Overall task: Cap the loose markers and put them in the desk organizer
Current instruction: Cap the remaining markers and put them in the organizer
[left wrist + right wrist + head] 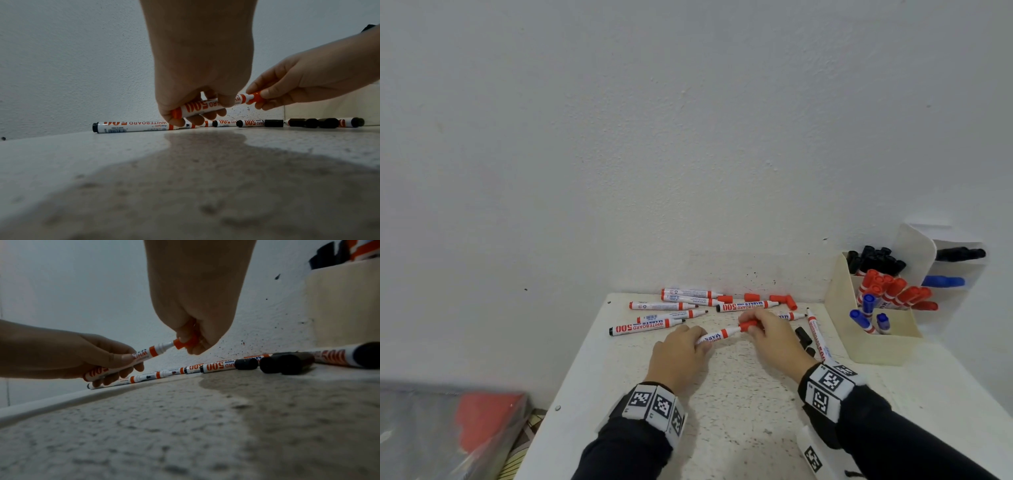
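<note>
- Above the middle of the speckled white bench (722, 404), the left hand (678, 356) grips the barrel of a red-trimmed white marker (717, 335), its label reading "WHITEBOARD MARKER 500".
- The right hand (774, 337) pinches a red cap (186, 342) at that marker's tip; the cap sits at the nib, not fully seated.
- Two black caps (804, 337) lie loose just right of the hands, near the bench's right edge, beside an uncapped marker (818, 337) lying lengthwise.
- Toward the far edge, about seven more uncapped markers (647, 327) of the same "500" brand lie scattered, with roughly four red caps (784, 300) among them.
- At the far right corner stands a cream desk organizer (873, 346), its compartments holding capped black, red and blue markers.
</note>
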`<state>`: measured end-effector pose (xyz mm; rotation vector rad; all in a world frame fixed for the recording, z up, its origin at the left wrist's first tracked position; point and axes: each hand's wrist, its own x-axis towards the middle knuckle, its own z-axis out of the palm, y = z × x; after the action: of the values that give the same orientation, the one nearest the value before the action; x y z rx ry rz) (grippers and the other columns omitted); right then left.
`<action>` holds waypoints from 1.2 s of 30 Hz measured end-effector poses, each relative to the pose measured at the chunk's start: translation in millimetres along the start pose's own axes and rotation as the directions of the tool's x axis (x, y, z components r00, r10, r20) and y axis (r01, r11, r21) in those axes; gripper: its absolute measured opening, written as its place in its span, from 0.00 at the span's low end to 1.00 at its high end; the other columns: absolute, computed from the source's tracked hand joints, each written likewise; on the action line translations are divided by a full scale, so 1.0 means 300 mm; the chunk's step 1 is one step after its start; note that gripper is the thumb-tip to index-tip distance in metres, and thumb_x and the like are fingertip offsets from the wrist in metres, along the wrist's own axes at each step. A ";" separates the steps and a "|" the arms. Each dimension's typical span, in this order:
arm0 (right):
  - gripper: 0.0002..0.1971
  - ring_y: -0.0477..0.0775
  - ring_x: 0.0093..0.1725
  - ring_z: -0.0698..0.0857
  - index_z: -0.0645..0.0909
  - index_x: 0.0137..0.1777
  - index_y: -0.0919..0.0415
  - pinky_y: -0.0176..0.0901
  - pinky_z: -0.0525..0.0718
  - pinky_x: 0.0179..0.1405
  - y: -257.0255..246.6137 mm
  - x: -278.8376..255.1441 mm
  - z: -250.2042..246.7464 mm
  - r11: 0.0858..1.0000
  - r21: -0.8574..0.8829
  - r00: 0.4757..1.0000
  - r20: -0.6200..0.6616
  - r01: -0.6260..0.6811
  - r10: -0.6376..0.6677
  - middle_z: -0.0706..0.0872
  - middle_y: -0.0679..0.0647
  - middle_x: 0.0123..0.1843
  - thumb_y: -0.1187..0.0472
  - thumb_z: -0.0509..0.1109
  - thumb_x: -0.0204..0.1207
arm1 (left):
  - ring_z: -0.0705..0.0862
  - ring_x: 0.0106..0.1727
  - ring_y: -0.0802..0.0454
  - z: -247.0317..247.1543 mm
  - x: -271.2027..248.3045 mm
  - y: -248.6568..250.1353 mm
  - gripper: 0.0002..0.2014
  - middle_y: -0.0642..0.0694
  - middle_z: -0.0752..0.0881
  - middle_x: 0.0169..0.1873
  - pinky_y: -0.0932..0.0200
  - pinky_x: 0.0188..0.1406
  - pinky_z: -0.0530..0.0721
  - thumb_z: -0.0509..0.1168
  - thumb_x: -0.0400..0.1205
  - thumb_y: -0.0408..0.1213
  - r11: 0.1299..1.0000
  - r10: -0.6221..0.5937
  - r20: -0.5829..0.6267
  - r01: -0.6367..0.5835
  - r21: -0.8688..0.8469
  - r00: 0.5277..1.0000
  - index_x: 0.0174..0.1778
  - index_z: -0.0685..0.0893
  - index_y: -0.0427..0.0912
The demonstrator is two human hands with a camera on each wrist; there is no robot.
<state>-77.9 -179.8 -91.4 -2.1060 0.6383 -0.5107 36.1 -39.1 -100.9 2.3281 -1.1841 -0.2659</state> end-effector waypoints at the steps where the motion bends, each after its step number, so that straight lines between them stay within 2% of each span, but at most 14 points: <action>1: 0.12 0.39 0.50 0.80 0.78 0.49 0.51 0.27 0.77 0.43 0.001 -0.001 -0.004 0.999 0.047 1.000 0.016 -0.009 0.009 0.81 0.43 0.48 0.70 0.60 0.81 | 0.76 0.44 0.56 0.001 0.000 0.000 0.15 0.54 0.76 0.45 0.53 0.57 0.80 0.52 0.86 0.48 1.000 -0.004 0.018 0.003 0.015 1.000 0.63 0.78 0.49; 4: 0.12 0.42 0.50 0.82 0.79 0.50 0.51 0.27 0.81 0.44 -0.003 -0.004 -0.002 0.993 0.120 0.999 0.043 -0.001 -0.004 0.83 0.45 0.48 0.70 0.60 0.81 | 0.77 0.49 0.55 0.004 0.004 -0.003 0.16 0.54 0.76 0.46 0.44 0.63 0.75 0.49 0.87 0.50 0.998 -0.046 0.049 0.044 0.036 0.998 0.64 0.77 0.52; 6: 0.11 0.46 0.46 0.82 0.79 0.49 0.50 0.31 0.83 0.44 -0.006 -0.008 0.015 0.992 0.126 0.998 0.067 0.001 -0.010 0.83 0.48 0.46 0.68 0.60 0.81 | 0.77 0.50 0.54 0.005 0.005 -0.006 0.16 0.54 0.76 0.47 0.44 0.63 0.75 0.48 0.87 0.49 0.998 -0.060 0.059 0.059 0.021 0.996 0.65 0.77 0.53; 9: 0.06 0.47 0.33 0.78 0.78 0.48 0.53 0.36 0.79 0.33 -0.008 -0.008 0.036 0.991 0.132 0.999 0.035 -0.025 0.021 0.84 0.51 0.38 0.58 0.60 0.83 | 0.77 0.49 0.56 0.006 0.003 -0.008 0.15 0.53 0.77 0.50 0.48 0.61 0.79 0.51 0.86 0.50 0.995 -0.022 0.048 0.027 -0.099 0.999 0.63 0.77 0.51; 12: 0.23 0.48 0.28 0.74 0.77 0.40 0.64 0.41 0.75 0.33 0.001 -0.002 0.036 0.999 0.037 0.999 -0.030 -0.037 0.038 0.77 0.53 0.29 0.45 0.55 0.82 | 0.76 0.45 0.60 0.002 -0.006 0.001 0.13 0.57 0.75 0.49 0.61 0.49 0.79 0.64 0.79 0.51 0.989 0.035 0.032 -0.030 -0.148 0.999 0.56 0.74 0.52; 14: 0.28 0.50 0.28 0.70 0.76 0.35 0.64 0.42 0.71 0.30 0.007 -0.006 0.041 1.000 -0.008 0.998 -0.058 -0.010 0.010 0.72 0.54 0.28 0.41 0.51 0.82 | 0.73 0.40 0.63 -0.002 -0.008 0.004 0.09 0.58 0.75 0.44 0.64 0.44 0.77 0.68 0.78 0.47 0.986 0.060 -0.001 -0.060 -0.153 0.998 0.47 0.74 0.53; 17: 0.26 0.50 0.26 0.67 0.72 0.32 0.59 0.41 0.67 0.28 0.010 -0.007 0.048 1.000 -0.021 0.998 -0.059 -0.008 0.007 0.69 0.52 0.26 0.41 0.49 0.82 | 0.73 0.39 0.63 -0.011 -0.009 0.006 0.08 0.58 0.77 0.39 0.67 0.40 0.74 0.69 0.77 0.45 0.980 0.077 -0.042 -0.083 -0.181 0.996 0.41 0.75 0.54; 20: 0.24 0.47 0.26 0.66 0.69 0.30 0.57 0.38 0.66 0.27 -0.002 -0.007 0.050 1.000 -0.010 0.999 -0.046 -0.003 0.003 0.67 0.49 0.25 0.45 0.50 0.84 | 0.76 0.40 0.59 -0.019 -0.010 0.007 0.05 0.55 0.81 0.40 0.66 0.41 0.75 0.69 0.77 0.45 0.970 0.067 -0.061 -0.079 -0.232 0.996 0.42 0.80 0.51; 23: 0.22 0.45 0.26 0.65 0.67 0.29 0.55 0.34 0.64 0.26 -0.014 -0.012 0.052 0.999 0.017 0.999 -0.034 0.028 -0.027 0.66 0.48 0.25 0.50 0.52 0.85 | 0.74 0.33 0.61 -0.020 -0.012 0.004 0.06 0.56 0.79 0.32 0.65 0.36 0.74 0.65 0.81 0.46 0.975 0.091 0.011 -0.087 -0.203 0.996 0.47 0.84 0.49; 25: 0.20 0.45 0.27 0.64 0.67 0.30 0.55 0.34 0.63 0.26 -0.021 -0.012 0.051 0.998 0.046 0.999 -0.029 0.035 -0.034 0.66 0.48 0.26 0.52 0.51 0.86 | 0.73 0.29 0.60 -0.020 -0.013 0.005 0.06 0.57 0.77 0.28 0.65 0.34 0.73 0.62 0.82 0.48 0.977 0.100 0.048 -0.089 -0.191 0.994 0.44 0.82 0.53; 27: 0.19 0.46 0.29 0.64 0.67 0.33 0.55 0.36 0.64 0.29 -0.024 -0.009 0.051 0.998 0.057 0.999 -0.015 0.035 -0.034 0.66 0.48 0.28 0.52 0.50 0.86 | 0.73 0.29 0.59 -0.022 -0.016 0.007 0.08 0.56 0.76 0.28 0.64 0.32 0.71 0.60 0.83 0.49 0.978 0.097 0.057 -0.084 -0.191 0.994 0.41 0.79 0.54; 32: 0.16 0.45 0.33 0.67 0.69 0.38 0.53 0.36 0.68 0.37 -0.026 -0.011 0.045 0.997 0.037 0.994 0.091 0.063 -0.067 0.67 0.48 0.32 0.52 0.48 0.86 | 0.71 0.27 0.58 -0.027 -0.019 0.007 0.13 0.55 0.75 0.26 0.61 0.32 0.71 0.58 0.83 0.52 0.972 0.044 0.117 -0.016 -0.233 0.992 0.40 0.81 0.49; 36: 0.15 0.44 0.33 0.68 0.69 0.39 0.54 0.33 0.67 0.34 -0.026 -0.008 0.044 0.996 0.012 0.989 0.113 0.094 -0.094 0.68 0.48 0.33 0.54 0.48 0.86 | 0.71 0.27 0.58 -0.027 -0.026 0.016 0.17 0.55 0.74 0.26 0.63 0.30 0.69 0.55 0.84 0.55 0.979 0.013 0.134 0.015 -0.205 0.991 0.37 0.79 0.50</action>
<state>-70.4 -166.3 -92.6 -2.1498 0.4734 -0.4403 31.2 -32.4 -92.0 2.1585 -1.1594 -0.5280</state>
